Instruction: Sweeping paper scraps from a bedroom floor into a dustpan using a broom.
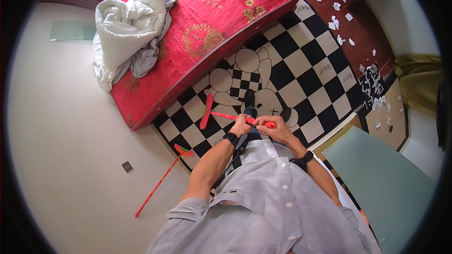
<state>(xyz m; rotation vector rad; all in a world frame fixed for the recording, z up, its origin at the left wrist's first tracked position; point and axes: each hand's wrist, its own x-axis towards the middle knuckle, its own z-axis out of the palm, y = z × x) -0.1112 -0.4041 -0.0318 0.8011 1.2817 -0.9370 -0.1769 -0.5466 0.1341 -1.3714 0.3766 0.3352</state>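
Note:
Both of my hands are on the handle of a red broom (226,116). My left hand (241,125) wraps around the middle of the handle. Close to its end cap grips my right hand (274,127). The broom head (207,111), red with some green, is at the far left end of the handle, over a black-and-white checkered floor mat (293,63). Whether its bristles touch the mat I cannot tell. Under the handle, one black shoe (249,98) stands on the mat's cartoon bear print.
A bed with a red floral mattress (226,17) stands ahead, bearing a bunched white quilt (130,24). Torn paper scraps (336,6) litter the dark red floor at the upper right. A second broom (159,183) leans by the left wall. A greenish panel (378,180) is close on my right.

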